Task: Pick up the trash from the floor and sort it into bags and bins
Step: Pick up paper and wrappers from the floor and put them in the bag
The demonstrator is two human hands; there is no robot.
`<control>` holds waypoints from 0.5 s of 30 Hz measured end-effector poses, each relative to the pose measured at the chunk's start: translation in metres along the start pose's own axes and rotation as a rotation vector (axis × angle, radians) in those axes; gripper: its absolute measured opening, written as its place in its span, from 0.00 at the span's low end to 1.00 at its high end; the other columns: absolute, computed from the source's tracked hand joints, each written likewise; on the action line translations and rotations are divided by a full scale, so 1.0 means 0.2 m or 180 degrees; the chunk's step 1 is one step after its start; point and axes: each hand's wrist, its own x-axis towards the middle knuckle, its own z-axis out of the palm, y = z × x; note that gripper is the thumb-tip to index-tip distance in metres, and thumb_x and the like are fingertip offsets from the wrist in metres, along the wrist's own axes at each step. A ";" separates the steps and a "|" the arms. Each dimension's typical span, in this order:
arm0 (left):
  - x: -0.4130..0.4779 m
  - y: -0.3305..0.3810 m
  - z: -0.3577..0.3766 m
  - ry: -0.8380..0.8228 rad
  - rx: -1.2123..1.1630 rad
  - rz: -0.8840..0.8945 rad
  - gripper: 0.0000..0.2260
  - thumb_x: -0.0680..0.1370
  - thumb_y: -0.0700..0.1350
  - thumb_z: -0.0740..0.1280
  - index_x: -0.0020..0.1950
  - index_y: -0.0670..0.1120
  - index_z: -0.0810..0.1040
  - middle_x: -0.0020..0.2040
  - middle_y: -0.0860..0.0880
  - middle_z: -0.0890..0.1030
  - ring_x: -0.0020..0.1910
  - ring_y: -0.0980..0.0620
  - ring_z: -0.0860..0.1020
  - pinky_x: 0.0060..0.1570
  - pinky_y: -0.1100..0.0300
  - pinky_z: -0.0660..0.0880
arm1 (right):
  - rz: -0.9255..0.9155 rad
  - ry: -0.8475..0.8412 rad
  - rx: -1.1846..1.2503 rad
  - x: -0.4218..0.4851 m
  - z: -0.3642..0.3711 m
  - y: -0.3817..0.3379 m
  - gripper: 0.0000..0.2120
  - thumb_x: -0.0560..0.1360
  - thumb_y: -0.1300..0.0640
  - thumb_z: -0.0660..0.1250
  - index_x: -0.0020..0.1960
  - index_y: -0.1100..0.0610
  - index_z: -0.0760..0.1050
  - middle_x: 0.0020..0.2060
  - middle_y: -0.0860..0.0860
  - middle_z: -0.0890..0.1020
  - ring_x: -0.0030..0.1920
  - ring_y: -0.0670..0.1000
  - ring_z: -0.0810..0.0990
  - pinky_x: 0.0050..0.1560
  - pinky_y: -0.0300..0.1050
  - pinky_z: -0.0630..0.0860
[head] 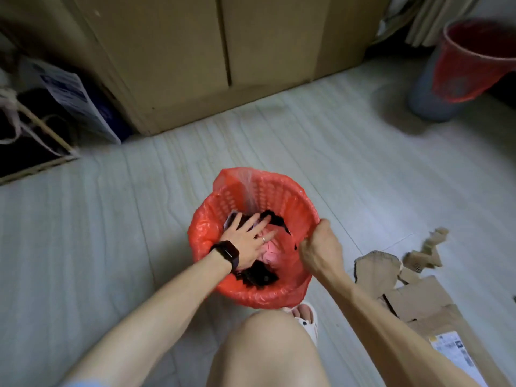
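Trash (259,276), mostly black scraps with one pink piece among them, lies inside the basket bin (259,298) that stands on the pale floor (111,219) just beyond the bare knee (268,347) and the white sandal (308,322). A red bag (201,233) lines this bin and folds over its rim. On my screen I see the left hand (248,238), with a black watch (226,254) on the wrist and a ring (263,239), reaching into the bin. Its fingers are spread and lie flat on the trash. The right hand (321,248) is curled around the bin's right rim and grips it together with the bag's edge. To the right of the bin, torn cardboard (418,300) lies flat on the floor, with a printed label (452,349) on its nearest part and smaller ripped bits beyond it. Farther away, at the top right, a second bin (427,99), grey-blue with its own red liner, stands well apart. At the back is a wooden cabinet (181,60), and left of it a blue and white paper bag (75,99) leans.
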 end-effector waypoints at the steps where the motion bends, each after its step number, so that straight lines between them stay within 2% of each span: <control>1: 0.00 0.02 -0.05 0.0096 0.0002 0.0111 0.24 0.81 0.57 0.51 0.77 0.55 0.62 0.79 0.46 0.59 0.76 0.43 0.60 0.69 0.36 0.61 | 0.0084 0.0064 0.0005 0.01 -0.06 0.04 0.09 0.74 0.55 0.59 0.48 0.59 0.62 0.50 0.63 0.78 0.47 0.66 0.77 0.42 0.52 0.67; 3: 0.02 0.11 -0.14 -0.0140 -0.0306 0.0127 0.24 0.83 0.56 0.50 0.79 0.55 0.56 0.80 0.47 0.57 0.78 0.45 0.55 0.72 0.41 0.58 | 0.0164 0.0095 -0.0132 0.02 -0.12 0.11 0.08 0.73 0.56 0.58 0.48 0.59 0.62 0.50 0.63 0.77 0.48 0.67 0.78 0.44 0.54 0.70; 5: 0.09 0.21 -0.27 -0.0247 -0.0743 0.0135 0.24 0.83 0.56 0.52 0.79 0.55 0.57 0.77 0.48 0.62 0.76 0.44 0.59 0.71 0.46 0.61 | 0.0278 0.0238 -0.0211 0.02 -0.22 0.20 0.06 0.73 0.61 0.58 0.49 0.60 0.62 0.51 0.63 0.78 0.49 0.67 0.78 0.46 0.55 0.73; 7: 0.15 0.31 -0.38 -0.0298 -0.1011 0.0179 0.24 0.82 0.54 0.55 0.78 0.55 0.61 0.76 0.47 0.65 0.74 0.43 0.63 0.71 0.48 0.63 | 0.0459 0.0308 -0.0379 0.01 -0.31 0.29 0.07 0.75 0.61 0.57 0.51 0.60 0.64 0.51 0.61 0.79 0.51 0.65 0.79 0.44 0.51 0.69; 8: 0.19 0.36 -0.44 -0.0295 -0.1061 0.0217 0.23 0.81 0.53 0.57 0.77 0.55 0.62 0.75 0.47 0.65 0.73 0.42 0.64 0.70 0.48 0.64 | 0.0561 0.0273 -0.0452 0.01 -0.36 0.34 0.08 0.75 0.59 0.58 0.52 0.60 0.63 0.51 0.61 0.80 0.51 0.64 0.80 0.44 0.50 0.69; 10: 0.23 0.44 -0.54 -0.0334 -0.1029 0.0259 0.22 0.81 0.52 0.58 0.75 0.54 0.66 0.74 0.47 0.67 0.71 0.42 0.66 0.68 0.49 0.66 | 0.0667 -0.0052 -0.0370 0.01 -0.45 0.42 0.11 0.76 0.52 0.58 0.54 0.57 0.63 0.50 0.60 0.83 0.48 0.63 0.82 0.48 0.54 0.76; 12: 0.28 0.52 -0.67 -0.0316 -0.0973 0.0325 0.20 0.80 0.52 0.58 0.72 0.54 0.70 0.72 0.48 0.69 0.69 0.43 0.68 0.66 0.48 0.69 | 0.0669 -0.0384 -0.0194 -0.02 -0.57 0.48 0.19 0.76 0.46 0.59 0.63 0.55 0.66 0.50 0.56 0.84 0.46 0.57 0.84 0.53 0.56 0.80; 14: 0.31 0.59 -0.80 -0.0242 -0.0952 0.0482 0.18 0.79 0.52 0.58 0.69 0.55 0.73 0.68 0.48 0.72 0.67 0.43 0.71 0.64 0.47 0.70 | 0.0543 -0.0428 -0.0285 -0.08 -0.72 0.52 0.26 0.77 0.45 0.61 0.72 0.55 0.65 0.60 0.54 0.82 0.56 0.56 0.81 0.60 0.50 0.76; 15: 0.33 0.63 -0.87 -0.0161 -0.0924 0.0590 0.18 0.79 0.52 0.58 0.68 0.54 0.74 0.67 0.47 0.73 0.66 0.43 0.72 0.64 0.47 0.71 | 0.0470 -0.0385 -0.0333 -0.12 -0.79 0.54 0.27 0.78 0.45 0.62 0.74 0.55 0.64 0.64 0.54 0.79 0.62 0.56 0.79 0.63 0.48 0.74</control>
